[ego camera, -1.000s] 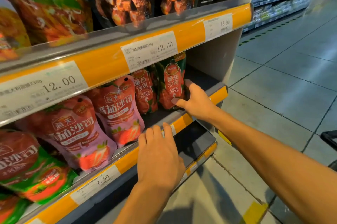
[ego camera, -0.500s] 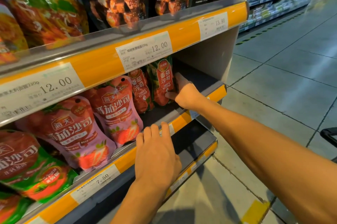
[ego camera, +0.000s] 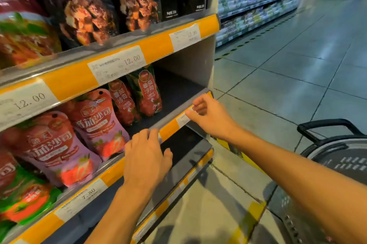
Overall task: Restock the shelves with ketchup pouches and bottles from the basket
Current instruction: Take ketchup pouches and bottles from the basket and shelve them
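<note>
Now your shelf holds the ketchup pouches upright at its back; the basket waits to your right. Both hands hold nothing: left hand flat on the rail, right hand loosely curled beside it. Pouches look soft, slippery, light; grip near the stiff top seam.

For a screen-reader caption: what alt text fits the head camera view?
Both hands rest at the orange shelf edge: left hand flat, right hand loosely curled and empty. Ketchup pouches stand behind; a basket sits at right.
</note>
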{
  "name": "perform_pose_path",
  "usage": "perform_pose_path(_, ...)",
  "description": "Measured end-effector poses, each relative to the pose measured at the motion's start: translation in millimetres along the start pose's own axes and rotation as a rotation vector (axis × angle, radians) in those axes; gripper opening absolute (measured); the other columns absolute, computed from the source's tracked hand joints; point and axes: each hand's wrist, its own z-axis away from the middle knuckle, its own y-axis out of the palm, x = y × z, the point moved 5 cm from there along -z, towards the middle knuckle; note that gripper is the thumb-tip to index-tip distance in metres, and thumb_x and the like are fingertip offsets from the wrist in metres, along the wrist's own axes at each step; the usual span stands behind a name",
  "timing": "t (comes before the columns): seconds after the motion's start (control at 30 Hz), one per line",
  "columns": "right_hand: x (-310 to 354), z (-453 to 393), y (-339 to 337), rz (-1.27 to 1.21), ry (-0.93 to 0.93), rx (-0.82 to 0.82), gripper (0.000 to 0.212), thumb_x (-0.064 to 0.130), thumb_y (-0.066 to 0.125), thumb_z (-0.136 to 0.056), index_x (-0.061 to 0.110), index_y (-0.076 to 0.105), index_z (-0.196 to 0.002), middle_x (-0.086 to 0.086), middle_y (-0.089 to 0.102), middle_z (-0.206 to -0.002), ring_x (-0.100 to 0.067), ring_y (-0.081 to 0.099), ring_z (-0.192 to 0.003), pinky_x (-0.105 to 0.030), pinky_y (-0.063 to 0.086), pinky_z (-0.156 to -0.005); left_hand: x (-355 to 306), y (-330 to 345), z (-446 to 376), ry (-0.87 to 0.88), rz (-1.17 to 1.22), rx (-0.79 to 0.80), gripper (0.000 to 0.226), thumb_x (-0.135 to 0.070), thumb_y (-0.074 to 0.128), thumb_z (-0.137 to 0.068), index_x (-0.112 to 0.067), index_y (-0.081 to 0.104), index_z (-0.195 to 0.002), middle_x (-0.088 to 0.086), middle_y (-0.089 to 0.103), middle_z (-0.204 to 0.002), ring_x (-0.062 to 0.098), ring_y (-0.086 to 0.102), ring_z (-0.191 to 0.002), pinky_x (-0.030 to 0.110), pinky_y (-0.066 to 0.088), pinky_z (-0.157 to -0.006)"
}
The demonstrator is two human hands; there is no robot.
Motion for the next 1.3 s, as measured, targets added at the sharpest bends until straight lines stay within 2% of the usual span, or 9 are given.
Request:
perform_pose_path(0.17,-25.1,95.5,-89.3,0.021,0.19,-0.097,0.019,0.041,0.073,-0.088,0.03,0.058,-0.088,0.009,0.066,-0.086,-0.002,0.062,-0.073,-0.021,0.049,-0.068,-56.7,-5.6,19.3,0.104,0.381,0.076,0.038,-0.038,0.064,-0.093,-0.029,0.059,-0.13,-0.008,0.064,-0.129,0.014,0.058,-0.118,0.032,0.045,-0.094)
perform_pose_path(0.4,-74.9,226.8,-234.7,0.125,0.439,-0.33,0.019,0.039,0.071,-0.09,0.025,0.06,-0.082,0.008,0.065,-0.071,-0.007,0.062,-0.068,-0.031,0.05,-0.069,-204.4,-2.5,66.1,0.354,0.565,0.247,0.026,-0.027,0.07,-0.09,-0.025,0.068,-0.115,-0.007,0.071,-0.108,0.013,0.066,-0.101,0.032,0.051,-0.091)
perform_pose_path(0.5,-113.5,277.8,-278.9,0.082,0.58,-0.459,0.026,0.039,0.073,-0.088,0.02,0.059,-0.076,0.007,0.063,-0.06,-0.006,0.059,-0.054,-0.028,0.045,-0.059,-280.5,8.6,86.3,0.493,0.582,0.367,0.018,-0.025,0.071,-0.088,-0.025,0.068,-0.106,-0.006,0.072,-0.1,0.015,0.067,-0.093,0.033,0.052,-0.086)
perform_pose_path(0.6,-160.1,328.3,-303.7,-0.042,0.747,-0.54,0.031,0.039,0.072,-0.088,0.018,0.058,-0.071,-0.016,0.071,-0.072,-0.026,0.064,-0.066,-0.04,0.051,-0.068,-352.4,32.6,108.6,0.645,0.527,0.489,0.011,-0.026,0.07,-0.086,-0.027,0.066,-0.097,-0.007,0.071,-0.093,0.015,0.066,-0.09,0.031,0.051,-0.084)
perform_pose_path(0.7,-206.0,375.4,-308.7,-0.082,0.89,-0.513,0.027,0.036,0.069,-0.09,0.019,0.06,-0.071,-0.022,0.067,-0.072,-0.026,0.061,-0.065,-0.038,0.051,-0.064,-412.0,76.9,134.6,0.785,0.379,0.677,0.014,-0.028,0.068,-0.086,-0.03,0.062,-0.098,-0.001,0.071,-0.1,0.022,0.066,-0.099,0.033,0.052,-0.09)
perform_pose_path(0.9,-290.5,424.4,-300.1,0.2,1.074,-0.134,0.035,0.048,0.068,-0.091,0.015,0.059,-0.096,-0.006,0.066,-0.092,-0.021,0.06,-0.082,-0.032,0.047,-0.072,-465.5,184.1,163.6,1.003,-0.023,0.879,0.038,-0.04,0.062,-0.091,-0.017,0.059,-0.121,0.009,0.066,-0.12,0.03,0.061,-0.111,0.032,0.046,-0.088)
perform_pose_path(1.03,-324.9,434.6,-284.0,0.447,1.027,0.332,0.056,0.044,0.073,-0.088,0.016,0.051,-0.131,-0.008,0.06,-0.13,-0.026,0.059,-0.115,-0.031,0.047,-0.089,-473.4,251.0,157.4,1.011,-0.253,0.969,0.06,-0.049,0.063,-0.09,-0.016,0.049,-0.138,0.012,0.059,-0.136,0.031,0.056,-0.123,0.037,0.046,-0.1)
perform_pose_path(1.13,-352.0,440.6,-270.1,0.563,0.938,0.545,0.065,0.03,0.08,-0.083,0.02,0.05,-0.14,-0.005,0.061,-0.134,-0.025,0.059,-0.119,-0.037,0.05,-0.098,-484.6,295.1,149.6,0.976,-0.328,1.001,0.072,-0.051,0.066,-0.088,-0.014,0.043,-0.145,0.013,0.054,-0.144,0.033,0.053,-0.129,0.041,0.044,-0.107)
perform_pose_path(1.3,-394.0,456.3,-252.3,0.652,0.894,0.831,0.082,0.027,0.081,-0.082,0.029,0.038,-0.152,-0.004,0.051,-0.146,-0.029,0.051,-0.132,-0.04,0.044,-0.109,-498.5,358.6,174.9,1.006,-0.501,1.104,0.046,-0.044,0.062,-0.089,-0.012,0.064,-0.122,0.011,0.066,-0.125,0.029,0.064,-0.106,0.035,0.052,-0.088)
